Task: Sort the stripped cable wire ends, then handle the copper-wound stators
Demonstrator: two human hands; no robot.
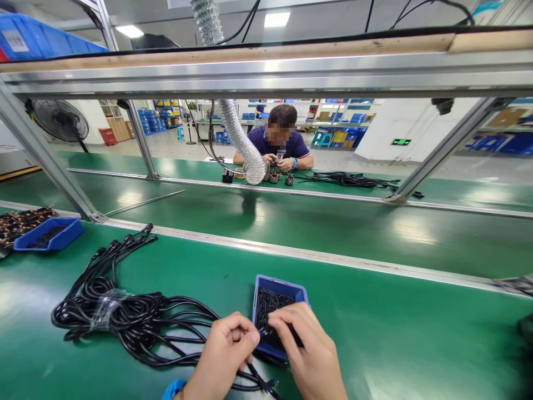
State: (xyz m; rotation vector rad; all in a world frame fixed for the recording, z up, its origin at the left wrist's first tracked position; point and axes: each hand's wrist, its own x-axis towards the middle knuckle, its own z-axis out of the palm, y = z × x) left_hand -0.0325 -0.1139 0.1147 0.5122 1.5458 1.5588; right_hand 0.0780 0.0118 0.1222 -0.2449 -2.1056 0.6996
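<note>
My left hand (228, 347) pinches the stripped end of a black cable, where thin coloured wires, one of them blue, stick out between thumb and forefinger. My right hand (306, 344) is closed in a pinch just to the right of the wire tips; whatever lies between its fingertips is too small to name. Beneath both hands stands a blue bin (281, 282) of short black tube-like pieces (270, 303). To the left lies a bundle of black cables (137, 314), wrapped in clear plastic, its loose ends running under my left hand.
Another blue bin (62, 233) with dark pieces sits at the far left beside a heap of copper-and-black parts (25, 222). A metal rail (250, 246) crosses the green bench. Beyond it, a person (278, 139) works near a flexible silver duct (241, 139) and more black cables (350, 178).
</note>
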